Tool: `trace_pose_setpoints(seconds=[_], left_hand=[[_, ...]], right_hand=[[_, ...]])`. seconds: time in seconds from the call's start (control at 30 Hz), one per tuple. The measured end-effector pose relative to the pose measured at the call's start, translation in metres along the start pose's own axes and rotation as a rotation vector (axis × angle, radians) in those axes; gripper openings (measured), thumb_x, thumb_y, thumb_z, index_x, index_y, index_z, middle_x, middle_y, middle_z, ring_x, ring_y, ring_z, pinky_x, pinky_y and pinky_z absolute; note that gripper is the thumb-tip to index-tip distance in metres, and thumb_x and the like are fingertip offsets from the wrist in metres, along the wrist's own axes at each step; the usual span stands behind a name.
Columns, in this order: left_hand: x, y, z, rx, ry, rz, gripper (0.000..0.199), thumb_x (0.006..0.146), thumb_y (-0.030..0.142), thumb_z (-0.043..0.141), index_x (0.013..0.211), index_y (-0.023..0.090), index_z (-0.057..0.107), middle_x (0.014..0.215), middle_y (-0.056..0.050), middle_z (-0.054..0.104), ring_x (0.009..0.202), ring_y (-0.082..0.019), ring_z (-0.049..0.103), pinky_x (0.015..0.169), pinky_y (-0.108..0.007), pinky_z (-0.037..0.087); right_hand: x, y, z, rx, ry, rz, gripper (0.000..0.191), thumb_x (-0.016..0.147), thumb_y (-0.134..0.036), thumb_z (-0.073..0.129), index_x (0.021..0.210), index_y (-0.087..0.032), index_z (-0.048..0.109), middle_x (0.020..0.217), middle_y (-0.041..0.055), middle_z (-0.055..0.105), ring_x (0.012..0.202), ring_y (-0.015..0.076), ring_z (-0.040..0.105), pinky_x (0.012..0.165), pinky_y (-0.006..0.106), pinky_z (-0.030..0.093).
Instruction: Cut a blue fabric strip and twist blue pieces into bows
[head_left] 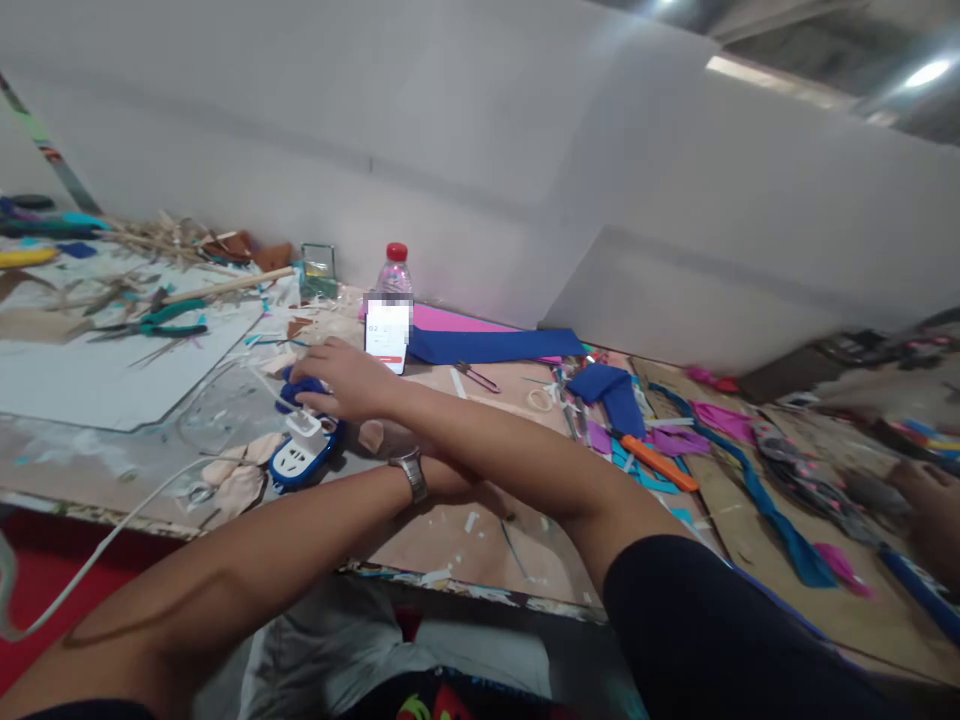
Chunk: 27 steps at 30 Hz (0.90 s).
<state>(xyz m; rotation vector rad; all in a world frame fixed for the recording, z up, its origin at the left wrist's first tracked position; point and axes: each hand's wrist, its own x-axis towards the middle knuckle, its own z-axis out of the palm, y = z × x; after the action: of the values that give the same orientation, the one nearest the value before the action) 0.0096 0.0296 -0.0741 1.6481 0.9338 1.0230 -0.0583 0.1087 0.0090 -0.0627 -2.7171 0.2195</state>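
Note:
My right hand reaches across to the left, its thumb and fingers curled round a crumpled dark blue cloth piece. Just below it, a white charger plug sits in a blue and white power strip. My left hand lies beneath my right forearm, near the table surface; its fingers are hidden, so what it holds cannot be seen. A silver watch is on the left wrist. A lit phone stands beyond my right hand, before a red-capped bottle.
Green-handled pliers and sticks lie on a white board at left. A blue strip, small scissors, an orange cutter and coloured scraps lie right. Another person's hand shows at the right edge.

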Motion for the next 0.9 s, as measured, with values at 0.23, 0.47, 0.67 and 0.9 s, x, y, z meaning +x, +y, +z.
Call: trace_pose_setpoints(seconds=[0.23, 0.47, 0.67, 0.9], left_hand=[[0.003, 0.017, -0.006, 0.334, -0.088, 0.200, 0.018, 0.090, 0.032, 0.065, 0.088, 0.018, 0.076, 0.092, -0.008, 0.074, 0.082, -0.020, 0.066, 0.078, -0.032, 0.050], [0.007, 0.020, -0.006, 0.267, -0.057, 0.308, 0.018, 0.092, 0.031, 0.064, 0.081, 0.016, 0.069, 0.086, -0.007, 0.066, 0.080, -0.018, 0.061, 0.077, -0.031, 0.047], [0.006, 0.022, -0.006, 0.284, -0.043, 0.264, 0.025, 0.094, 0.035, 0.062, 0.077, 0.018, 0.064, 0.083, -0.005, 0.063, 0.076, -0.017, 0.058, 0.073, -0.030, 0.043], [0.005, 0.022, -0.006, 0.261, -0.036, 0.270, 0.025, 0.095, 0.035, 0.061, 0.078, 0.018, 0.065, 0.084, -0.006, 0.064, 0.079, -0.017, 0.058, 0.074, -0.030, 0.044]], right_hand=[[-0.109, 0.024, -0.071, -0.130, 0.186, 0.482, 0.027, 0.102, -0.041, 0.057, 0.098, -0.019, 0.074, 0.093, 0.0054, 0.075, 0.087, 0.0172, 0.066, 0.082, 0.027, 0.045], [-0.175, 0.096, -0.091, -0.287, 0.083, 0.877, 0.021, 0.090, -0.026, 0.072, 0.104, -0.011, 0.076, 0.106, 0.0155, 0.074, 0.099, 0.0248, 0.065, 0.091, 0.033, 0.046], [-0.144, 0.085, -0.043, -0.236, -0.020, 0.791, 0.037, 0.087, -0.033, 0.077, 0.120, -0.016, 0.074, 0.123, 0.0130, 0.070, 0.115, 0.0272, 0.058, 0.102, 0.037, 0.043], [-0.122, 0.102, -0.040, -0.211, 0.112, 0.883, 0.021, 0.094, -0.022, 0.062, 0.109, -0.018, 0.076, 0.117, 0.0143, 0.071, 0.108, 0.0266, 0.064, 0.096, 0.036, 0.047]])
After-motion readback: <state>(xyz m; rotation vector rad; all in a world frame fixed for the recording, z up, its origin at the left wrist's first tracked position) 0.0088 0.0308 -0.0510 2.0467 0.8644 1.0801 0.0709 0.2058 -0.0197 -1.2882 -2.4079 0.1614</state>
